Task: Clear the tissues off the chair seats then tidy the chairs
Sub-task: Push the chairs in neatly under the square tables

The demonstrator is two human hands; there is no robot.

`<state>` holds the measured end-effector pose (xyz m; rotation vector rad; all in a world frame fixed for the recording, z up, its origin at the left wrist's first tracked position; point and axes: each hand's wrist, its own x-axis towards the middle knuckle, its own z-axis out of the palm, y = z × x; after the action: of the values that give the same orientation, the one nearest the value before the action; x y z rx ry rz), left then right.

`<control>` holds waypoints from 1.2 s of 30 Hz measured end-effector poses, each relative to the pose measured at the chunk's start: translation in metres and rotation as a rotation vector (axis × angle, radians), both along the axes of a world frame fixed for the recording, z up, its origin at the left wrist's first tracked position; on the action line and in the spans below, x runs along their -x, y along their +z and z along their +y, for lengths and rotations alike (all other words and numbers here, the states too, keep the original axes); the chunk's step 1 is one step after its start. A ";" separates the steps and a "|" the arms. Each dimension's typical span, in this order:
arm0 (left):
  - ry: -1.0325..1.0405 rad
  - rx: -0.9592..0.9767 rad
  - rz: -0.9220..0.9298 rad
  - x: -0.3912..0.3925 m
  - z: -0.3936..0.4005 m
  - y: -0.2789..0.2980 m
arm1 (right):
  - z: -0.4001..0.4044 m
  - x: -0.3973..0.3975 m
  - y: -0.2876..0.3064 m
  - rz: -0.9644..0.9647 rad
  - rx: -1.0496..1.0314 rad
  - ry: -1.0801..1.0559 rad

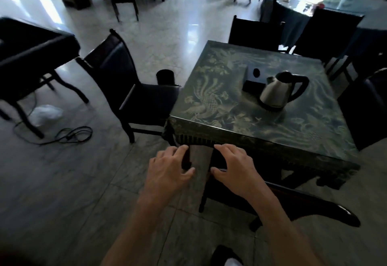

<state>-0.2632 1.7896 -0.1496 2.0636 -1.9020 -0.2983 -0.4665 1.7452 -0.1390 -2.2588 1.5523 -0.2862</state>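
both hands gripped the near chair [303, 200]: left hand [170, 168] and right hand [234, 166] curled on its dark frame just under the table [272, 131] edge, the seat running right. no tissues showed on seats. about five chairs ringed it; one kettle [278, 91].

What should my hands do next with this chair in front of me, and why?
Probably push the near chair further under the table. Both the left hand and right hand rest on its dark frame at the table edge, and no tissue shows there.
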 end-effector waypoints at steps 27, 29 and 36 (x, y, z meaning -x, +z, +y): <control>0.487 -0.100 0.000 -0.325 -0.170 -0.010 | -0.254 -0.362 -0.017 -0.034 -0.095 0.456; 0.516 -0.116 0.005 -0.354 -0.182 -0.012 | -0.267 -0.394 -0.020 -0.025 -0.094 0.470; 0.496 -0.058 0.044 -0.475 -0.226 -0.026 | -0.313 -0.519 -0.026 0.017 -0.099 0.476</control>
<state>0.2121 1.5639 -0.1751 2.4532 -1.3076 -0.2747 0.0524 1.4327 -0.1652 -2.4640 0.9656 -0.0545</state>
